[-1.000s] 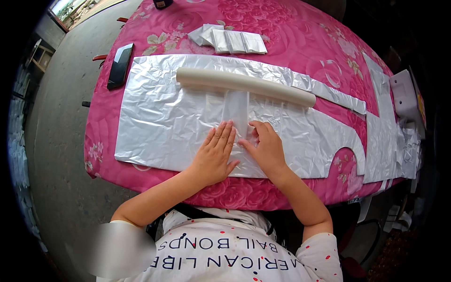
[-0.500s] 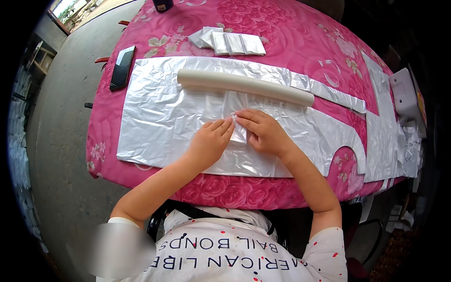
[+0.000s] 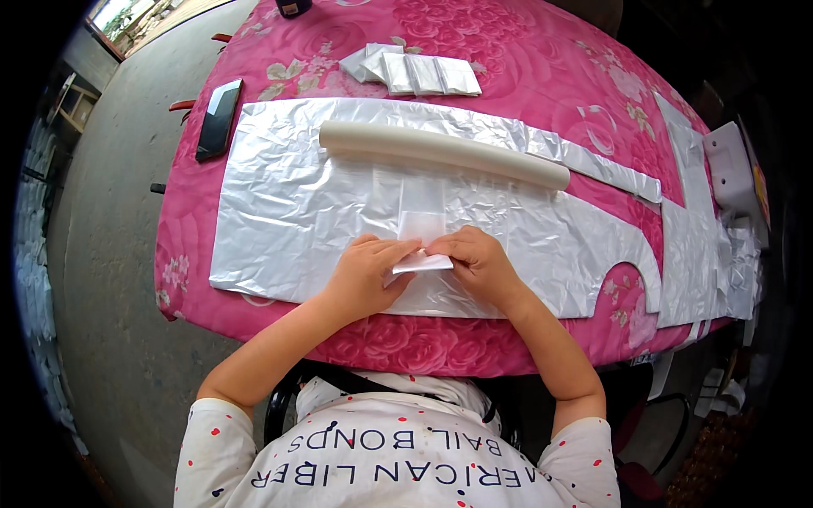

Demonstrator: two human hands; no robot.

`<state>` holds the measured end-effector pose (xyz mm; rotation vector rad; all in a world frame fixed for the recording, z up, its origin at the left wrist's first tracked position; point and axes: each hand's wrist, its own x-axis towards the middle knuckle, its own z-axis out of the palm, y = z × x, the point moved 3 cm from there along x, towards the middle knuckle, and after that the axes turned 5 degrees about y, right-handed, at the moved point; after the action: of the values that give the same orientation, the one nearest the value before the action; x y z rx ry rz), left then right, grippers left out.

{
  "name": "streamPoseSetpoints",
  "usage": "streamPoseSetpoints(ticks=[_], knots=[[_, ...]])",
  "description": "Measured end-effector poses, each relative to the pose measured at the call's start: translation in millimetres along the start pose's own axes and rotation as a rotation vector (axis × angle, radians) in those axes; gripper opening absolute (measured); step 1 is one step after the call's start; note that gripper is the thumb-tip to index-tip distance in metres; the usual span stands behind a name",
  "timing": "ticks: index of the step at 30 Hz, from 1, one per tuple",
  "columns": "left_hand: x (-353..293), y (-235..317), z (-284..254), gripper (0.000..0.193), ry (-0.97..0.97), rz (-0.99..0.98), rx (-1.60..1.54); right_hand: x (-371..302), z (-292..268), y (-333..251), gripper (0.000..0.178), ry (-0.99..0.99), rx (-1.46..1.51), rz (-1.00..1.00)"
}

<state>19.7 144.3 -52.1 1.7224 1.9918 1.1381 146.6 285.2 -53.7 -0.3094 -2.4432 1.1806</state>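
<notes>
A narrow strip of thin translucent plastic film (image 3: 421,227) runs toward me from near the pale tube. My left hand (image 3: 366,273) pinches the left side of its folded near end, fingers closed. The right side of that fold is gripped between the thumb and fingers of my right hand (image 3: 476,261). The folded end is raised a little and looks like a small flat packet. Beneath both hands lies a broad silvery-white plastic sheet (image 3: 279,203), shaped like a vest-handled bag. A long off-white tube (image 3: 440,154) rests across it, beyond my hands.
Several small folded plastic packets (image 3: 432,74) overlap at the far side. A dark phone (image 3: 218,120) lies by the left edge of the pink floral tablecloth (image 3: 339,343). More plastic bags (image 3: 690,254) and a white box (image 3: 732,169) are at the right. A dark container (image 3: 293,7) stands at the back.
Both hands have drawn nearer to my body. The near end of the film, flat under my fingertips before, is now folded and lifted between them.
</notes>
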Motion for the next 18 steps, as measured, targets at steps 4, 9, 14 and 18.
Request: streamPoseSetpoints(ticks=[4,9,14,18], knots=[[13,-14,3,0.040,0.056,-0.301,-0.163,6,0,4,0.015,0.063,0.113,0.432],[37,-19,-2,0.045,0.015,-0.517,-0.069,18,2,7,0.021,0.109,0.061,0.563],[42,-22,-2,0.055,0.082,-0.563,-0.060,26,3,6,0.022,0.076,-0.066,0.550],[44,-17,-7,0.058,0.119,-0.563,-0.060,37,-2,6,0.026,0.001,0.109,0.864]])
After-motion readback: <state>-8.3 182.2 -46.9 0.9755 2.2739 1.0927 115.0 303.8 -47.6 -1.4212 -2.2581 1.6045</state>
